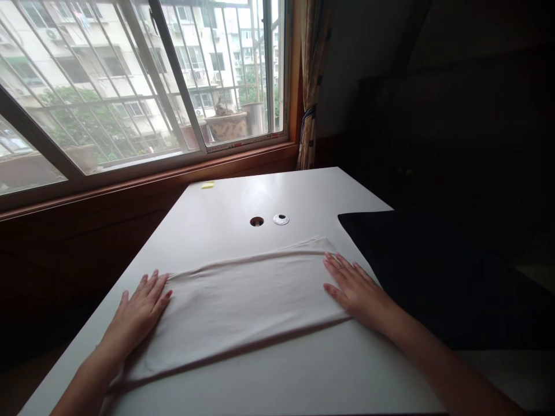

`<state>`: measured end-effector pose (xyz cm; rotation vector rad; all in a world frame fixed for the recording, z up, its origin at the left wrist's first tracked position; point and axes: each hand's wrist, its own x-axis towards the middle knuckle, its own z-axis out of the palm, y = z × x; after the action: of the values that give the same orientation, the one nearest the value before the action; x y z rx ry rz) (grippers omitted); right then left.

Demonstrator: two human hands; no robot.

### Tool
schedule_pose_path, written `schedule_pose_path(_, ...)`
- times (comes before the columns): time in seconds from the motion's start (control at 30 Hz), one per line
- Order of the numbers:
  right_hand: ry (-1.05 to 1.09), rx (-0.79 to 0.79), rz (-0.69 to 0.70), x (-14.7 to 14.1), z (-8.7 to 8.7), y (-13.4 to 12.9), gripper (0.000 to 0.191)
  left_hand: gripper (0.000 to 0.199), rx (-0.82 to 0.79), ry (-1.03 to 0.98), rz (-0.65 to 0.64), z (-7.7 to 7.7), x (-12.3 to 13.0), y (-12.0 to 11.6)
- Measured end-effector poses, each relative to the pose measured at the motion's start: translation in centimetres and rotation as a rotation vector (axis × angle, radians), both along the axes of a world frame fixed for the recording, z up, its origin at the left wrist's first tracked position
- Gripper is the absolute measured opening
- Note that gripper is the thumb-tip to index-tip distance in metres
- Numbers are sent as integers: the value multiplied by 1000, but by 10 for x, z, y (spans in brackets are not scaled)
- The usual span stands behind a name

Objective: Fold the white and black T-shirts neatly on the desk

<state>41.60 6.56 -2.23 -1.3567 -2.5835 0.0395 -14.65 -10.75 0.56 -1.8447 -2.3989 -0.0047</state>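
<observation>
A pale, light-coloured cloth, folded into a long flat strip, lies across the white table. It looks like a garment, but its kind cannot be made out. My left hand rests flat on the cloth's left end, fingers stretched out and slightly apart. At the other end, my right hand presses flat on the cloth near its upper right corner, fingers also extended. Small wrinkles run along the cloth's far edge, and its near edge shows a thick fold.
A black mat or cloth covers the table's right side. Beyond the folded cloth are a round hole and a white grommet. A yellow note sits at the far left corner. A barred window and a curtain stand behind.
</observation>
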Motion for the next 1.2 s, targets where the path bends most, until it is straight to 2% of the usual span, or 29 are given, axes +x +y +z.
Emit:
schedule_pose_path(0.07,-7,-3,-4,0,0,0,68,62,37,39,-60,7,14,9)
schedule_pose_path(0.2,-16,8,-29,-4,3,-1,66,55,76,-11,-274,20,48,36)
schedule_pose_path(0.33,2,91,-2,-16,21,12,50,44,162,-95,-397,33,79,70)
schedule_pose_path(0.43,56,143,35,-28,44,36,37,37,177,-140,-444,40,97,96)
schedule_pose_path(0.5,81,140,0,-34,57,57,31,33,165,-167,-461,42,108,110)
schedule_pose_path(0.63,34,4,-46,-37,69,103,17,20,124,-253,-482,40,122,129)
schedule_pose_path(0.73,32,-94,4,-33,70,126,5,12,124,-288,-498,37,126,136)
schedule_pose_path(0.9,139,-170,94,-25,72,138,5,8,158,-362,-520,29,126,139)
schedule_pose_path(1.07,426,-379,15,-22,58,140,15,9,210,-438,-513,20,125,138)
schedule_pose_path(1.2,487,-377,-34,-19,41,145,24,12,245,-473,-467,14,123,137)
